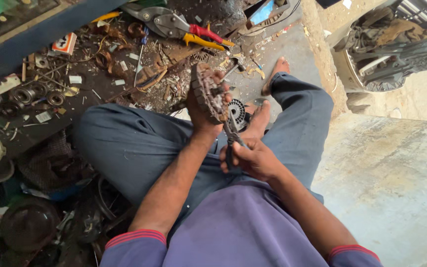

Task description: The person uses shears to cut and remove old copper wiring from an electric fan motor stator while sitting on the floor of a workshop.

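Workshop floor, grimy and strewn with scrap; a concrete slab (pixel 386 173) lies to the right of the grip, and a dark board (pixel 100 79) littered with metal bits lies beyond it. The person sits with legs folded in grey trousers (pixel 129 143).

Left hand (pixel 201 111) is clenched around a rusty round part (pixel 209 94), held upright over the lap, edge toward the camera. By the look of it, cast metal: heavy, stiff, rough with rust, so unlikely to slip. Best taken around the rim, as it is held now.

Right hand (pixel 253 158), just below and nearer the body, is closed on the handles of pliers (pixel 232 133), whose nose meets the part's lower edge.

Beyond the grip lie tin snips (pixel 174 24) with red and yellow handles. Far left of it are some bearings (pixel 23 94). A small black fan-like disc (pixel 237 111) sits just behind the part, by the bare foot (pixel 258 118).
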